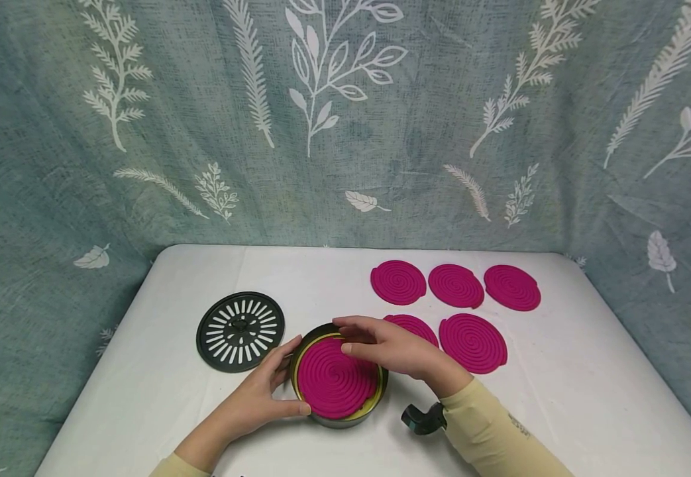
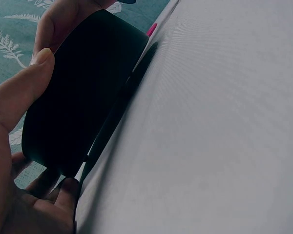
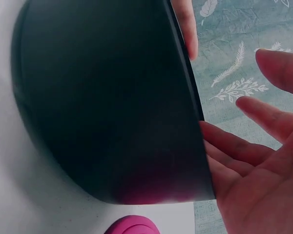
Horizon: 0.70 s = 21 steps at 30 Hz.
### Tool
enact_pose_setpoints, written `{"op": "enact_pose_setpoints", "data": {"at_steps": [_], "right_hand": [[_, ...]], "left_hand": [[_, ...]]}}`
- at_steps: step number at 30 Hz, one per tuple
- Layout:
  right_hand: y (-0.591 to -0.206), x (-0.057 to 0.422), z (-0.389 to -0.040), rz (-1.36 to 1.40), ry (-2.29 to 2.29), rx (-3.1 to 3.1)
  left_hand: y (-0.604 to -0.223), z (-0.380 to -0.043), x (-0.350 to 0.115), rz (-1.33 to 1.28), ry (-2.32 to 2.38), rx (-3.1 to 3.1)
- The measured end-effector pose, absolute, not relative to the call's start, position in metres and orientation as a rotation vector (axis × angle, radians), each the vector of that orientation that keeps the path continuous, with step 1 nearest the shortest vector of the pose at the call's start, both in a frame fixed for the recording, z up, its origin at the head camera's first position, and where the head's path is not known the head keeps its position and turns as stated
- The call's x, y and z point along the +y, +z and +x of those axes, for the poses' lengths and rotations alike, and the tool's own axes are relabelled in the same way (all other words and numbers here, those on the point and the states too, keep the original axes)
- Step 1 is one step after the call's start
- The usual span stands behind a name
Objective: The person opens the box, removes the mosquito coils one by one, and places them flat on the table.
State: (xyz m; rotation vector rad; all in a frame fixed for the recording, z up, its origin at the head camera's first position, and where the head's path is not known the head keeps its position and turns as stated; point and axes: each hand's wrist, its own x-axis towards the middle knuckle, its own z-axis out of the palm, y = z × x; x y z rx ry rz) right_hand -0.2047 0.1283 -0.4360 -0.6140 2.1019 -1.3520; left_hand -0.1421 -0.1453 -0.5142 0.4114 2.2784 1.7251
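Left hand (image 1: 257, 397) grips tin (image 1: 338, 423); right hand (image 1: 389, 341) relaxed at its edge. Pink mat (image 1: 336, 379) inside best centred flat.

Hands (image 1: 260, 397) flank a tin (image 1: 336, 423) holding a magenta disc (image 1: 334, 379).

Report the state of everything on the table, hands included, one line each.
Black container: open-topped, facing up, held by the left grip.
Magenta coil inside it: wound in a flat spiral.
Five loose magenta coils: wound, flat on the table; one partly hidden behind the right grip.
Slotted black disc: flat on the table, beside the container.
Right grip: touching the container's rim.
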Motion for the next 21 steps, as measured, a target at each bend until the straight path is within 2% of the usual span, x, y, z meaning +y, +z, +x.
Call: {"op": "enact_pose_setpoints", "data": {"at_steps": [21], "right_hand": [[-0.4309, 0.1349, -0.2041, -0.577, -1.476, 2.124]], "left_hand": [[-0.5106, -0.1417, -0.1454, 0.410, 1.725, 2.265]]}}
